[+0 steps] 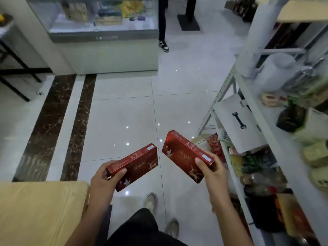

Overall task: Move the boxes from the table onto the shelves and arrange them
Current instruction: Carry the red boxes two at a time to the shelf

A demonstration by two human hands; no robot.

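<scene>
I hold two flat red boxes in the air over the tiled floor. My left hand grips the near end of the left red box, thumb on its top edge. My right hand grips the near end of the right red box, which tilts up and away to the left. The two boxes are apart, with a small gap between their far ends. The pale wooden table lies at the lower left. White metal shelves run along the right.
The shelves hold bags, rolls, tape and a white box with a wrench symbol. Red and cream packages sit low by the shelf. A glass display counter stands ahead, and a person's leg beside it. My feet are below.
</scene>
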